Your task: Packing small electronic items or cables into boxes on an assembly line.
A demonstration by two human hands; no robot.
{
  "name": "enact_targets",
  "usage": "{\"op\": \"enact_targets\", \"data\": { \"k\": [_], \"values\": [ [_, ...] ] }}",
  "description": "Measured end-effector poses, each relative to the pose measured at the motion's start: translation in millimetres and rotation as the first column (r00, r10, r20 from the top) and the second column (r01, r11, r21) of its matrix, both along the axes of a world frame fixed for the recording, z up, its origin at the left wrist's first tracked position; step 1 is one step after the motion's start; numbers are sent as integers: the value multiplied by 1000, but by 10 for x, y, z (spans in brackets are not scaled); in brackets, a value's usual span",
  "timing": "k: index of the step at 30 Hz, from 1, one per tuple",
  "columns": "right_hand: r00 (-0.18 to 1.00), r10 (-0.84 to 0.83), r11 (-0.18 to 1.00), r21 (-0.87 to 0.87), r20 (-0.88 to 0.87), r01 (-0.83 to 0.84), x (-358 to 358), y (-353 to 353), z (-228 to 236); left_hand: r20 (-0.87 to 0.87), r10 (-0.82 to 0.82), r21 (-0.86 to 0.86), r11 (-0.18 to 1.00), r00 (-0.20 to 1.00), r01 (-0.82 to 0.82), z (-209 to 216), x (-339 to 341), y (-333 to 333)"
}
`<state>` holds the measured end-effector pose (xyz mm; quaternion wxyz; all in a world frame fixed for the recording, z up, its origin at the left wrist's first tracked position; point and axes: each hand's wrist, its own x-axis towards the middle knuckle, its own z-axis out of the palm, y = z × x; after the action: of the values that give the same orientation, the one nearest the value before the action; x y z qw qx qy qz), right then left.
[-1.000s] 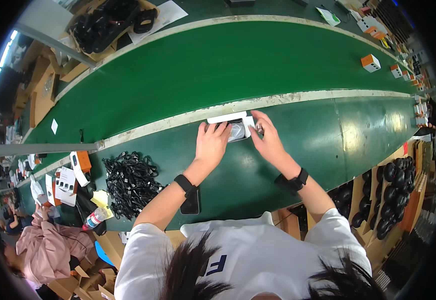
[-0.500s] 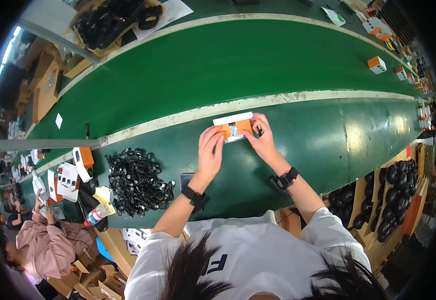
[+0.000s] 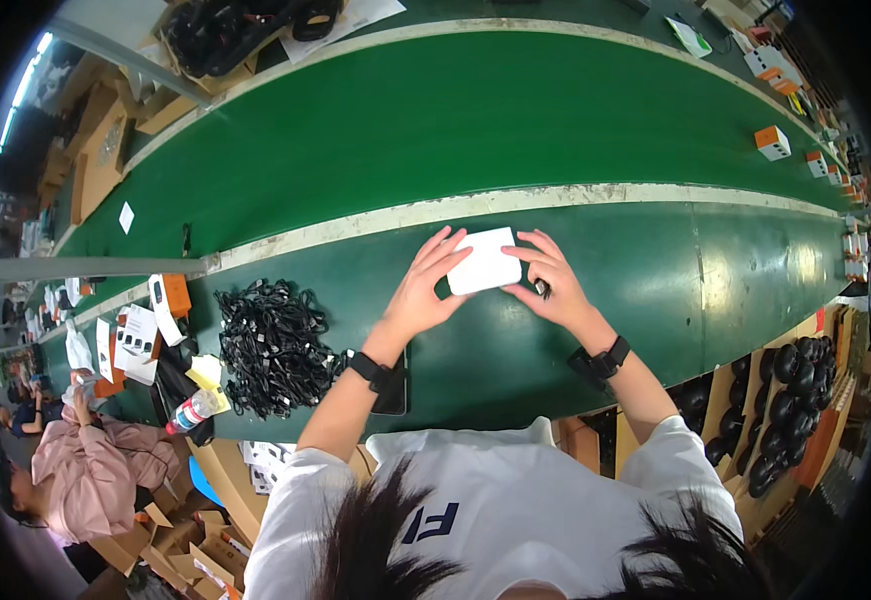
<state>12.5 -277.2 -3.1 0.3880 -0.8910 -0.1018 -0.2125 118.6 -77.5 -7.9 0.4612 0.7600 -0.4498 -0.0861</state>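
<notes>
White box [image 3: 484, 261] held by both hands beside belt edge [image 3: 576, 196].

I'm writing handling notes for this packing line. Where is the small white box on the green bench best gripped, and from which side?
Probably by its two short ends, one hand from each side. The white box is flat and wider than deep, lying broad face up, so the ends offer parallel faces. The left hand and right hand already hold it so, fingers curled over the far edge.
</notes>
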Motion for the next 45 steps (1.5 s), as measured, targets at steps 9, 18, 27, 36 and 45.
{"op": "enact_targets", "data": {
  "k": [9, 18, 27, 36, 45],
  "values": [
    [976, 201, 971, 145, -79, -189, 210, -113, -7, 257, -11, 7, 1000, 966, 10, -137, 52, -3],
    [968, 240, 967, 110, -76, -231, 350, -173, -37, 341, -42, 14, 999, 939, 40, -162, 137, 4],
    [957, 287, 941, -173, -44, -290, 171, -165, 2, 405, -97, 98, 993, 909, 62, -175, -30, 27],
    [933, 357, 923, -171, 49, -344, 211, -297, -127, 379, -79, 71, 996, 922, 56, -201, -20, -2],
    [884, 442, 895, -6, 155, -446, 425, -356, -108, 320, -77, 17, 997, 944, 76, -188, 107, 3]
  ]
}}
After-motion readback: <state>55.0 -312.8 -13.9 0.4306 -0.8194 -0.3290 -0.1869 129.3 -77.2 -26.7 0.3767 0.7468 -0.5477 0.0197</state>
